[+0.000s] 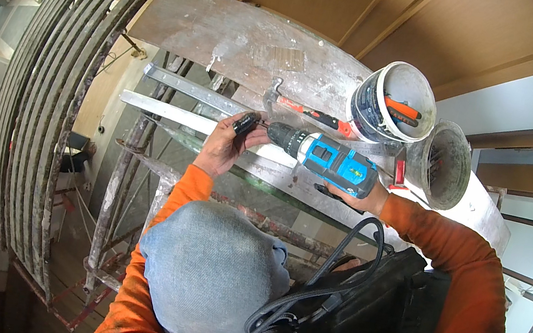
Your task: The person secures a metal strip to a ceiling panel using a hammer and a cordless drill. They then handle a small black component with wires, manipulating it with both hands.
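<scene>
A blue and black cordless drill (344, 166) lies level in front of me, its chuck pointing left. My right hand (368, 202) grips it from below at its right end, with the fingers partly hidden behind the body. At the chuck's tip, my left hand (222, 150) pinches a small black piece (245, 123) whose exact kind I cannot make out. A thin bit seems to join the chuck and that piece. Just beyond the drill, a claw hammer (311, 112) with a red and black handle rests on the paint-spattered plank (233, 27).
A white bucket (365, 105) holds orange-handled tools (401, 109). Beside it, a dirty grey bucket (461, 172) lies tipped toward me. A metal bar (188, 87) and a white bar (167, 109) stick out leftward. Slatted scaffold decking (58, 82) stands at left; black cables (326, 275) loop below the drill.
</scene>
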{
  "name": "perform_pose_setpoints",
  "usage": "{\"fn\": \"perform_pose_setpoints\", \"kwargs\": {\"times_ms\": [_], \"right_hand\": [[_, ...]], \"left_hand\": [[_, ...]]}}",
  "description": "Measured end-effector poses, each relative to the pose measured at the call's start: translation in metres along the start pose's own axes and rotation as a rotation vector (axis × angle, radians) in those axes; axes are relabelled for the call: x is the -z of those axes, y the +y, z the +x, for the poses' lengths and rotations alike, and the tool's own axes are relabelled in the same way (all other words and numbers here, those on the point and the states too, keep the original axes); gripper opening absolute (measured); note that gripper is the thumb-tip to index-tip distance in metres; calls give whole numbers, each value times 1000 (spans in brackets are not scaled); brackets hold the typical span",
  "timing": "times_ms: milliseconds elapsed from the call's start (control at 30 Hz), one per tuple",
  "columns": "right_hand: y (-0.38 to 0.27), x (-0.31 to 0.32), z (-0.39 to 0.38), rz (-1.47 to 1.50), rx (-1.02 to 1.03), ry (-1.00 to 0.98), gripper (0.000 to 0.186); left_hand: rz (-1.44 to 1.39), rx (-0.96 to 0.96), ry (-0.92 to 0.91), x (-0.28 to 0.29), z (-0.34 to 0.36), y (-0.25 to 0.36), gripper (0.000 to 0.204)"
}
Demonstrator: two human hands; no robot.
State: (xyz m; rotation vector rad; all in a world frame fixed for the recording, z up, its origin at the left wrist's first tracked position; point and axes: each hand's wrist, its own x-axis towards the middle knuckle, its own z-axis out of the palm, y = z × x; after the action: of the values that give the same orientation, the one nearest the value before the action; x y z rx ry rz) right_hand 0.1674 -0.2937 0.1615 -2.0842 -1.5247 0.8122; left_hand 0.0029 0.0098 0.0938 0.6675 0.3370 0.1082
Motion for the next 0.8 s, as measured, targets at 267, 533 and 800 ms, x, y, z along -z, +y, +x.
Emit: {"fn": "perform_pose_setpoints", "kwargs": {"times_ms": [267,533,800], "right_hand": [[-15,8,6,189,21,146,47],[-12,-2,6,-138,208,461,63],[11,-12,5,-263,246,317,66]], "left_hand": [[-169,-180,82,1,3,-12,83],[-101,-168,146,-12,-2,-9,94],[-83,-197,152,-17,-2,-8,91]]}}
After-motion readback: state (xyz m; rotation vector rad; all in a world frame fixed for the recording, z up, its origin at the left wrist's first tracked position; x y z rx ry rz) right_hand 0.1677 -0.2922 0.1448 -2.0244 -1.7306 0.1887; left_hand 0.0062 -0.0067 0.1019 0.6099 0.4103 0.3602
